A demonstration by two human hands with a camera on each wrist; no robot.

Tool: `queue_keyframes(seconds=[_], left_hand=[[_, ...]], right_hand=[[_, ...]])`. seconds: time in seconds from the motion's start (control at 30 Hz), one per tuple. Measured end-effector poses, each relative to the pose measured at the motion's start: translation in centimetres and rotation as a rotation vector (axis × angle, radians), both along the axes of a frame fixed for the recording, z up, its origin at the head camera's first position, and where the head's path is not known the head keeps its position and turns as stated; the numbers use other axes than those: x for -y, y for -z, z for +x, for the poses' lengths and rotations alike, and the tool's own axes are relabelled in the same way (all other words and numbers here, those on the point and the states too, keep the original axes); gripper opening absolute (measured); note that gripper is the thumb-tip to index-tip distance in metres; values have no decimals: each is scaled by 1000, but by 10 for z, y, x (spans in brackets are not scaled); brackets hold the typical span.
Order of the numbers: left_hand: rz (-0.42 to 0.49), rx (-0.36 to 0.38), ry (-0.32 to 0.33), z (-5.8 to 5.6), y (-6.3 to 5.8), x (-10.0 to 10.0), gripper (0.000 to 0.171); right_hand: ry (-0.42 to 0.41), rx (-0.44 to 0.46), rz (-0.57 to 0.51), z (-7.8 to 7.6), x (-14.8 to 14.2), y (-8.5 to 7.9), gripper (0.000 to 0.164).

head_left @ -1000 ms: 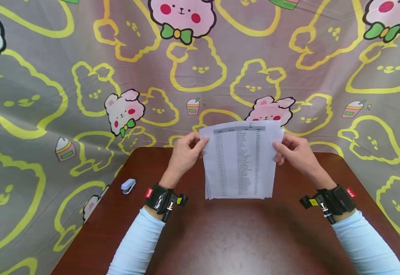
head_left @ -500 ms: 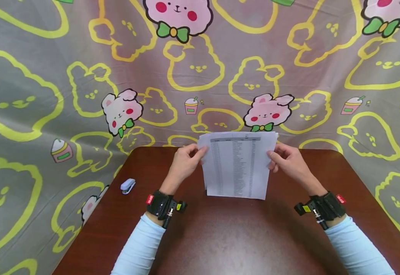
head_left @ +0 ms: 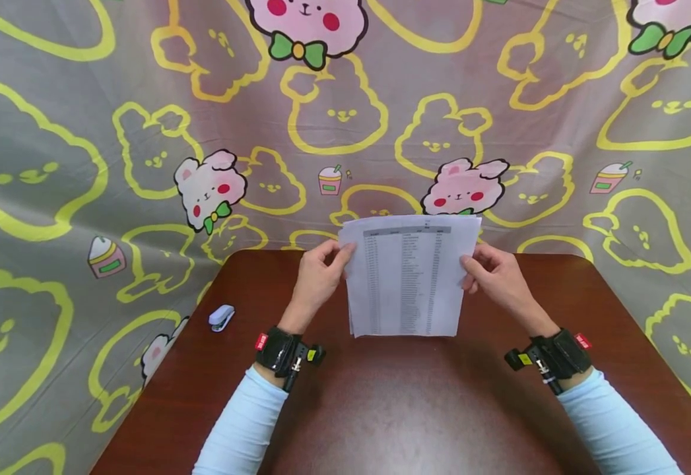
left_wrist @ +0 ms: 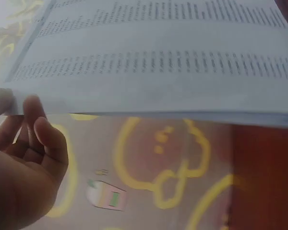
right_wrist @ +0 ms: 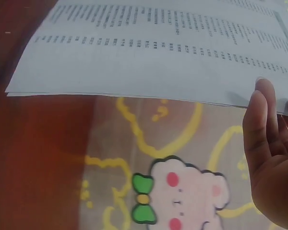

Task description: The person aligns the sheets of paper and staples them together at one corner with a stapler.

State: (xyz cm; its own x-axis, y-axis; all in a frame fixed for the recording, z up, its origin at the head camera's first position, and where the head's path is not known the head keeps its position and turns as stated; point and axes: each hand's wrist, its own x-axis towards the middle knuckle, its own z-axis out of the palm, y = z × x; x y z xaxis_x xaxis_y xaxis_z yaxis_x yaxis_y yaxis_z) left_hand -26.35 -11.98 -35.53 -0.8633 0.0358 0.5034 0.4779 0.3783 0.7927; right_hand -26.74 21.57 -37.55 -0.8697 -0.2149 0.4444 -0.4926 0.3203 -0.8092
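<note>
A small stack of printed paper sheets (head_left: 407, 277) stands upright over the table in the head view, its table of text facing me. My left hand (head_left: 319, 277) pinches the stack's left edge near the top, thumb in front. On the opposite edge my right hand (head_left: 499, 274) pinches it at about the same height. In the left wrist view the left hand (left_wrist: 29, 163) is at the sheets' edge, and several layers of paper (left_wrist: 192, 115) show there. The right wrist view has the right hand (right_wrist: 273, 148) at the other edge of the paper (right_wrist: 125, 72).
A small light-purple stapler (head_left: 222, 317) lies on the left side of the dark reddish-brown table (head_left: 381, 409). Behind the table's far edge hangs a grey curtain (head_left: 345, 178) printed with cartoon bears and rabbits.
Both hands have brought the stack slightly left since one second ago. It dipped, then rose a little, and its sheets' edges lie closer together now.
</note>
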Motion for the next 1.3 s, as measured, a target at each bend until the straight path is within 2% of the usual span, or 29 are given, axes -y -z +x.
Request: queue_keyframes(seconds=[0.17,0.3,0.37,0.4,0.6,0.63,0.77,0.97,1.07,1.2,1.3], left_hand=[[-10,75,6,0,24,2,31],[-54,107,7,0,31,3,30],[-68,103,17,-1,31,3,28],[-65,114,23,1,27,2,27],[19,145,81,2,19,4,31],[21,130,86,-1,22,5,32],[-13,94,67,0,22,4,28],[-63,148,84,0,28,3,27],[-36,159,91,-1,27,2,26],[8,126,91,-2,23,1,26],[12,120,89,-1,23,1,27]], right_hand=[[-7,70,18,1,2,17,23],[-6,75,27,1,3,21,28],[-6,78,30,2,4,20,29],[-5,74,34,5,6,16,28],[3,69,26,5,7,8,28],[2,66,18,2,6,10,29],[-2,49,14,1,5,12,32],[-42,103,37,5,5,20,34],[-42,91,35,5,6,19,33],[-11,40,41,3,7,15,30],[-10,33,44,4,7,18,28]])
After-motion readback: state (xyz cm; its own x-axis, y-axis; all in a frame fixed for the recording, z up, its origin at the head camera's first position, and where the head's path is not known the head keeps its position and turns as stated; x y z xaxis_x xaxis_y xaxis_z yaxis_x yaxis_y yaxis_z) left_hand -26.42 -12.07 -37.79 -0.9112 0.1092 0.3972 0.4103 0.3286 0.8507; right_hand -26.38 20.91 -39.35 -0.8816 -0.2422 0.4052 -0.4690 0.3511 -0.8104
